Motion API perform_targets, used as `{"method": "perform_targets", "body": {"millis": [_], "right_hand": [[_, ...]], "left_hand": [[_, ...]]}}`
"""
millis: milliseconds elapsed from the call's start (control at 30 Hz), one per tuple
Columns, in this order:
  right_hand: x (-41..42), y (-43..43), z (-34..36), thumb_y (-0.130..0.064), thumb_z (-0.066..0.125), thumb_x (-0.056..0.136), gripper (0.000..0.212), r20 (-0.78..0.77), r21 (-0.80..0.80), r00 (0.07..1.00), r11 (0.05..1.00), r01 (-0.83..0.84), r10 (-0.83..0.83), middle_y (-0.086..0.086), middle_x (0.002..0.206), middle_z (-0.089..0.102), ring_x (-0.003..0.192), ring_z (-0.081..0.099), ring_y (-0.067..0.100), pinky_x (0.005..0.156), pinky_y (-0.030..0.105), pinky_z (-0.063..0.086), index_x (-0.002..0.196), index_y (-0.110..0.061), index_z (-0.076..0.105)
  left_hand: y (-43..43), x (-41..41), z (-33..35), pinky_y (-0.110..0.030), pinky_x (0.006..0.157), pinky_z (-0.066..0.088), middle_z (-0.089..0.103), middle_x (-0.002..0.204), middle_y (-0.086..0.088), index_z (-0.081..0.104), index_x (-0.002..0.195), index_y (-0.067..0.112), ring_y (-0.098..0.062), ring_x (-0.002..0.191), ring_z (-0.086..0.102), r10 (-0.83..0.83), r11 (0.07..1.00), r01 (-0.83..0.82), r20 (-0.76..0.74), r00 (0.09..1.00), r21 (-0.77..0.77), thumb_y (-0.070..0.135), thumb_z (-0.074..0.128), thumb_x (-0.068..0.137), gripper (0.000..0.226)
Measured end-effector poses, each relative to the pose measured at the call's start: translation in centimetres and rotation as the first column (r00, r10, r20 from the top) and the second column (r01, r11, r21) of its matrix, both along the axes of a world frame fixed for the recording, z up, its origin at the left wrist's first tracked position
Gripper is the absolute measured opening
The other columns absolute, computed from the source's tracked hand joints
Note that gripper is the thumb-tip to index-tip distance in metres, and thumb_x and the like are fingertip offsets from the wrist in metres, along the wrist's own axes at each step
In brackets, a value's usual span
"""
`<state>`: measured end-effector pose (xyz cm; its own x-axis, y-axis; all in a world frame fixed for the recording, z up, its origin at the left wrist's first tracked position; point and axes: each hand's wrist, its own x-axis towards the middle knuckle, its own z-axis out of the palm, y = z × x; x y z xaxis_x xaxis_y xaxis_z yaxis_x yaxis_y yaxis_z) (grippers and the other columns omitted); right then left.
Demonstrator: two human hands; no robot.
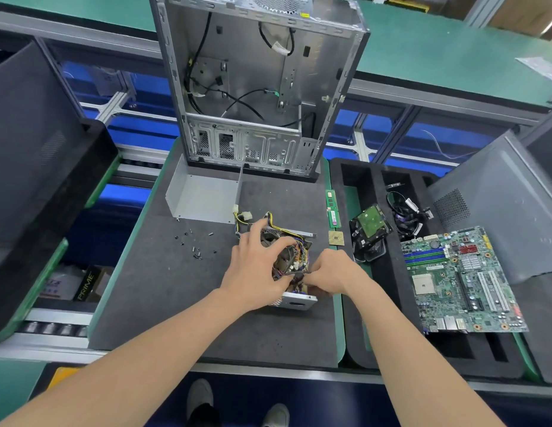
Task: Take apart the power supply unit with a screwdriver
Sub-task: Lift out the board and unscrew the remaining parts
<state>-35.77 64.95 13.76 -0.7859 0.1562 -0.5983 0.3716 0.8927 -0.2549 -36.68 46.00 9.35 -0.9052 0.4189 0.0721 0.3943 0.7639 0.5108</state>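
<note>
Gripping the opened power supply [294, 298] from both sides, the two hands meet at the centre of the grey mat [151, 282]. The left hand [256, 266] lies over the unit's 9 o'clock side, fingers curled around the black fan [284, 257] and the wiring on top. The right hand [331, 274] comes in from 3 o'clock, fingertips pinched on a dark cable at the unit's near edge; what lies under them is hidden. No screwdriver shows in either hand.

Only the unit's perforated silver base shows clearly, at 6 o'clock beneath the hands, with coloured wires [271, 218] spilling out toward 12 o'clock and ending in white plugs. Its bent metal cover [204, 198] lies apart at 11 o'clock, just in front of the empty case [256, 84], which stands upright at 12 o'clock with loose black cables inside. Small dark screws [196, 252] are scattered on the mat at 9 o'clock of the unit, well apart from it.

At 2 o'clock a green memory stick [332, 209] lies along the mat's edge, with a square processor [336, 237] near it. Beyond, in a black foam tray [365, 180] at 3 o'clock, sit a hard drive [372, 224], a bundle of cables [407, 217] and a motherboard [459, 282], the board resting tilted across the tray's compartments.
</note>
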Motion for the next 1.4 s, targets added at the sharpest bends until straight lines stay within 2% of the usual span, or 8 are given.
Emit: {"method": "perform_targets", "body": {"millis": [167,267,367,500,600,800,1067,1400], "right_hand": [[-0.6,0.1,2.9,-0.024,0.068,0.083,0.028,-0.133,0.03,0.989,0.998,-0.058,0.061,0.011,0.058,0.062,0.063,0.055,0.022,0.065,0.032,0.057,0.075,0.001,0.077],[-1.1,0.1,4.5,-0.02,0.067,0.082,0.024,-0.25,0.057,0.963,0.994,-0.089,0.1,0.009,0.06,0.066,0.063,0.055,0.022,0.06,0.028,0.054,0.06,-0.012,0.074],[-2.0,0.3,5.7,-0.018,0.067,0.084,0.026,-0.392,-0.009,0.915,0.994,-0.111,0.099,0.001,0.062,0.071,0.063,0.061,0.015,0.058,0.025,0.051,0.058,-0.022,0.07],[-4.4,-1.1,6.9,-0.022,0.07,0.09,0.013,-0.517,-0.181,0.855,0.971,-0.157,0.042,-0.006,0.063,0.074,0.06,0.069,0.0,0.063,0.018,0.052,0.078,-0.026,0.071],[-7.0,-3.6,6.6,-0.028,0.072,0.095,0.006,-0.567,-0.331,0.823,0.926,-0.182,-0.041,-0.002,0.068,0.076,0.067,0.073,0.01,0.076,0.033,0.059,0.095,-0.025,0.068],[-12.5,-8.7,5.2,-0.031,0.072,0.096,0.011,-0.605,-0.451,0.758,0.89,-0.075,-0.242,-0.001,0.07,0.074,0.075,0.07,0.013,0.071,0.027,0.052,0.102,-0.025,0.065],[-17.2,-10.8,2.4,-0.016,0.066,0.095,0.006,-0.543,-0.426,0.78,0.902,0.063,-0.311,0.004,0.084,0.074,0.084,0.065,0.015,0.059,0.006,0.037,0.101,-0.019,0.067],[-17.3,-9.7,0.0,-0.02,0.066,0.094,0.015,-0.457,-0.395,0.854,0.917,0.054,-0.247,-0.013,0.077,0.068,0.077,0.067,0.013,0.07,0.023,0.05,0.104,-0.03,0.073]], "left_hand": [[-0.4,0.4,0.7,-0.049,0.106,0.038,0.034,0.135,0.003,0.054,0.136,0.05,-0.025,0.123,0.037,0.104,0.985,-0.099,-0.026,0.994,0.138,0.048,0.079,0.076,0.065],[-0.5,0.1,1.8,-0.044,0.113,0.034,0.038,0.137,0.002,0.054,0.143,0.049,-0.023,0.131,0.035,0.169,0.954,-0.167,0.014,0.986,0.249,0.046,0.08,0.079,0.069],[-1.1,-1.0,3.6,-0.042,0.115,0.034,0.043,0.141,0.0,0.054,0.141,0.049,-0.022,0.138,0.035,0.222,0.933,-0.225,0.042,0.974,0.282,0.046,0.08,0.08,0.067],[-3.7,-3.9,6.7,-0.044,0.111,0.041,0.048,0.14,0.001,0.059,0.134,0.042,-0.026,0.131,0.045,0.357,0.9,-0.343,-0.003,0.934,0.268,0.046,0.08,0.081,0.058],[-6.3,-7.3,7.9,-0.045,0.107,0.045,0.047,0.136,0.001,0.06,0.133,0.038,-0.028,0.124,0.051,0.442,0.882,-0.425,-0.044,0.896,0.205,0.049,0.078,0.081,0.057],[-10.1,-15.0,6.1,-0.049,0.103,0.036,0.049,0.123,0.0,0.056,0.132,0.041,-0.029,0.11,0.058,0.465,0.874,-0.476,-0.124,0.877,-0.093,0.065,0.067,0.081,0.058],[-9.8,-20.2,0.4,-0.045,0.089,0.025,0.05,0.115,-0.005,0.058,0.122,0.035,-0.03,0.102,0.059,0.255,0.885,-0.314,-0.206,0.945,-0.344,0.066,0.062,0.077,0.054],[-9.6,-21.0,-2.8,-0.047,0.094,0.03,0.051,0.117,-0.01,0.052,0.127,0.025,-0.033,0.104,0.055,0.086,0.811,-0.209,-0.243,0.966,-0.546,0.066,0.052,0.087,0.057]]}}
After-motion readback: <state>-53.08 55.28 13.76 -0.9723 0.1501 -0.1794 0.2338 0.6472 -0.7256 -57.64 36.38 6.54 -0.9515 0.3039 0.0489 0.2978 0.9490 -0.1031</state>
